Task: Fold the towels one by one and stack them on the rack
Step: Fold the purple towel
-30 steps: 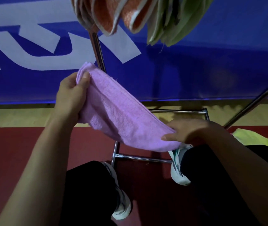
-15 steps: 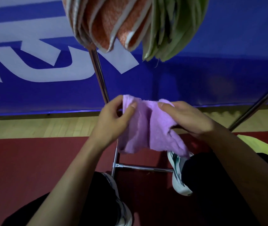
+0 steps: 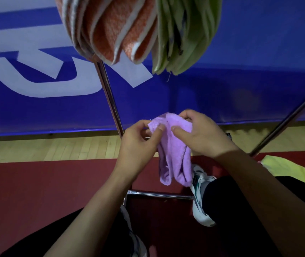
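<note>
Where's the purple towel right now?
In the head view, the purple towel hangs at centre frame, pinched at its top between the left hand and right hand, below the hanging orange towels.

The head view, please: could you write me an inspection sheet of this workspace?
Surface: dark red floor mat, pale wooden floor strip behind.
Job's things: small lilac terry towel, folded over, hanging from both hands; orange-and-white towels and green towels hang above; metal rack pole.
Clutter: yellow-green cloth at right.
Grippers: left hand and right hand pinch the towel's top edge.
Cables: nothing seen.
Surroundings: blue banner with white lettering; white sneaker.
</note>
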Action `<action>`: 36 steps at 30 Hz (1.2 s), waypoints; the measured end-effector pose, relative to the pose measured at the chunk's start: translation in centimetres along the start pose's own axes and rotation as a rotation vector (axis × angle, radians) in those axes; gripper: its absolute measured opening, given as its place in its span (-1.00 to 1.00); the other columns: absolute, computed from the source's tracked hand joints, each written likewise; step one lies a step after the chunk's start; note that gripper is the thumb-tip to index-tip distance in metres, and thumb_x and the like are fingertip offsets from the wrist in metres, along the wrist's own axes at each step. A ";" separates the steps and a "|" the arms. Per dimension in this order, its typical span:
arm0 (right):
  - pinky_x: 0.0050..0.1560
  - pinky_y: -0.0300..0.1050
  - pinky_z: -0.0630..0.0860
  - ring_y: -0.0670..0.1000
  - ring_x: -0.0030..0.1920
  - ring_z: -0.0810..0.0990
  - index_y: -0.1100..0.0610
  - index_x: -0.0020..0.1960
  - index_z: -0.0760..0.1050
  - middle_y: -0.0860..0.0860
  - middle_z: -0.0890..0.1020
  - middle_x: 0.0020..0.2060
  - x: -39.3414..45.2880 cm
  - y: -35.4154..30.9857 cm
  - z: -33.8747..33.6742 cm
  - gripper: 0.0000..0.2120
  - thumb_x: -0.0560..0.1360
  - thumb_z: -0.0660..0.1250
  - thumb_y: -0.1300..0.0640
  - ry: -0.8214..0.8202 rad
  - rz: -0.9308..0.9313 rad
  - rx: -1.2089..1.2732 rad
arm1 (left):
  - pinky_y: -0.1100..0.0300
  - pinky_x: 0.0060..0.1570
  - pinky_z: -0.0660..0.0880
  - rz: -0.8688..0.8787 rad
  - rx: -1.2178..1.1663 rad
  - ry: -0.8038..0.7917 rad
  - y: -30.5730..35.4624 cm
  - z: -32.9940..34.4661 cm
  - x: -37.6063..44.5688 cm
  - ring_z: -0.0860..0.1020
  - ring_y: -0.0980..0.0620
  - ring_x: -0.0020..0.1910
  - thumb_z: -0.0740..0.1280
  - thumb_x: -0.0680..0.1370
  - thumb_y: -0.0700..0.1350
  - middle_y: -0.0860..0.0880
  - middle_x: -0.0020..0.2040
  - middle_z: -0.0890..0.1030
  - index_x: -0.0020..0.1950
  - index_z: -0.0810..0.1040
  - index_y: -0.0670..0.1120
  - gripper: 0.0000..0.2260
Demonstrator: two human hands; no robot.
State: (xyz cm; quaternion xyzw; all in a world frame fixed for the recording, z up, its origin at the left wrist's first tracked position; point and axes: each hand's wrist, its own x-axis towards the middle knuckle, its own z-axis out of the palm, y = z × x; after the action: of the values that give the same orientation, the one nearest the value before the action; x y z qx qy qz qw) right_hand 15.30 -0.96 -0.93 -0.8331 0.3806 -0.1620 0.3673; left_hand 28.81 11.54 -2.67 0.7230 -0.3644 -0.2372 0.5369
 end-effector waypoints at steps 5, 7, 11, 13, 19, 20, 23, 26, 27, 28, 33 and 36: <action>-0.23 -0.54 0.37 -0.24 -0.21 0.55 -0.05 0.07 0.55 -0.23 0.61 -0.23 -0.1 0.2 -0.1 -0.77 0.46 0.49 -0.03 0.077 -0.001 0.004 | -0.03 -0.33 0.60 -0.011 0.041 -0.005 0.0 0.4 0.0 0.57 0.09 -0.41 0.40 0.63 0.04 0.02 -0.39 0.65 -0.04 0.64 -0.06 -0.82; -0.11 -0.55 0.42 -0.20 -0.08 0.63 -0.03 0.14 0.57 -0.21 0.66 -0.14 -0.1 0.2 0.4 -0.74 0.48 0.47 -0.01 0.066 -0.002 0.061 | -0.20 -0.19 0.65 -0.033 0.012 -0.049 0.0 1.1 -0.3 0.60 0.03 -0.35 0.38 0.64 0.07 0.01 -0.35 0.67 -0.01 0.65 -0.06 -0.80; 0.28 -0.09 0.57 -0.20 0.12 0.67 -0.05 0.29 0.60 -0.17 0.74 0.05 -0.4 -0.1 0.3 -0.73 0.60 0.35 0.00 -0.148 -0.018 0.306 | -0.20 0.01 0.68 -0.106 -0.120 -0.120 0.1 1.0 -0.1 0.72 -0.21 0.00 0.34 0.68 0.05 -0.15 -0.09 0.75 0.10 0.67 -0.06 -0.78; 0.29 -0.10 0.53 -0.18 0.14 0.66 -0.11 0.34 0.59 -0.16 0.73 0.08 -0.4 0.0 0.1 -0.69 0.63 0.28 0.00 -0.233 -0.073 0.268 | 0.02 -0.01 0.71 -0.135 -0.189 -0.151 0.3 0.7 -0.1 0.74 -0.08 0.03 0.33 0.68 0.07 -0.11 -0.05 0.76 0.13 0.68 -0.09 -0.74; 0.03 -0.50 0.39 -0.11 0.01 0.55 -0.03 0.18 0.68 -0.02 0.51 0.05 -0.5 0.5 1.3 -0.78 0.58 0.36 0.14 -0.017 -0.180 -0.034 | -0.21 0.11 0.66 -0.118 -0.158 -0.140 -0.3 1.1 -0.2 0.73 -0.11 0.07 0.43 0.62 0.07 -0.08 -0.06 0.77 0.07 0.69 -0.06 -0.79; 0.01 -0.52 0.38 -0.12 0.00 0.56 -0.04 0.21 0.67 -0.02 0.52 0.05 -0.6 0.5 1.4 -0.76 0.58 0.37 0.13 -0.017 -0.189 -0.027 | -0.23 0.10 0.66 -0.118 -0.148 -0.123 -0.5 1.1 -0.1 0.73 -0.15 0.07 0.43 0.62 0.08 -0.10 -0.08 0.77 0.06 0.70 -0.06 -0.78; -0.03 -0.59 0.34 -0.18 -0.06 0.56 -0.05 0.31 0.63 -0.03 0.56 0.05 -0.7 0.4 1.8 -0.66 0.55 0.43 0.16 0.016 -0.212 0.003 | -0.20 0.07 0.67 -0.126 -0.156 -0.085 -0.6 1.0 0.0 0.74 -0.18 0.01 0.38 0.66 0.03 -0.20 -0.11 0.75 0.06 0.70 -0.12 -0.77; -0.04 -0.54 0.41 -0.17 -0.08 0.63 -0.03 0.28 0.63 -0.06 0.61 0.06 -0.8 0.2 2.3 -0.65 0.53 0.45 0.19 0.069 -0.197 0.073 | -0.22 0.11 0.66 -0.118 -0.147 -0.071 -0.6 1.1 0.0 0.75 -0.15 0.00 0.39 0.65 0.06 -0.12 -0.11 0.77 0.06 0.71 -0.08 -0.77; -0.02 -0.50 0.46 -0.17 -0.07 0.65 -0.03 0.27 0.64 -0.07 0.64 0.06 -0.7 0.1 2.3 -0.66 0.53 0.45 0.19 0.070 -0.189 0.108 | -0.22 0.10 0.65 -0.106 -0.134 -0.061 -0.6 1.1 0.0 0.75 -0.14 0.00 0.39 0.65 0.07 -0.09 -0.12 0.77 0.06 0.72 -0.06 -0.77; 0.02 -0.44 0.52 -0.17 -0.06 0.67 -0.04 0.27 0.63 -0.09 0.66 0.07 -0.6 0.1 2.3 -0.67 0.54 0.44 0.19 0.054 -0.176 0.149 | -0.20 0.07 0.66 -0.100 -0.121 -0.046 -0.8 1.1 0.2 0.75 -0.13 -0.02 0.39 0.65 0.08 -0.07 -0.13 0.77 0.05 0.72 -0.05 -0.77; -0.04 -0.30 0.60 -0.18 -0.01 0.71 -0.04 0.28 0.60 -0.14 0.71 0.04 0.0 0.7 1.9 -0.69 0.57 0.39 0.18 -0.018 -0.084 0.271 | 0.25 -0.31 0.54 -0.047 0.012 0.031 -0.9 0.8 0.7 0.67 0.16 -0.27 0.37 0.66 0.01 0.08 -0.24 0.73 0.03 0.68 -0.02 -0.85; 0.07 -0.05 0.68 -0.14 -0.08 0.73 -0.01 0.20 0.63 -0.11 0.73 -0.02 0.4 1.0 1.9 -0.75 0.56 0.40 0.22 0.055 0.005 0.379 | 0.18 -0.23 0.61 -0.005 0.120 0.075 -1.1 0.4 0.8 0.70 0.18 -0.21 0.39 0.63 0.04 0.12 -0.21 0.74 0.02 0.66 0.01 -0.87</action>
State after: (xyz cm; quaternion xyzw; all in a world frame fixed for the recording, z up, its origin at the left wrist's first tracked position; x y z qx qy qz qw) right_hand 16.07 -0.81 -2.95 -0.7434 0.3552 -0.2524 0.5075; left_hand 29.28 10.84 -3.84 0.7630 -0.3561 -0.1890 0.5053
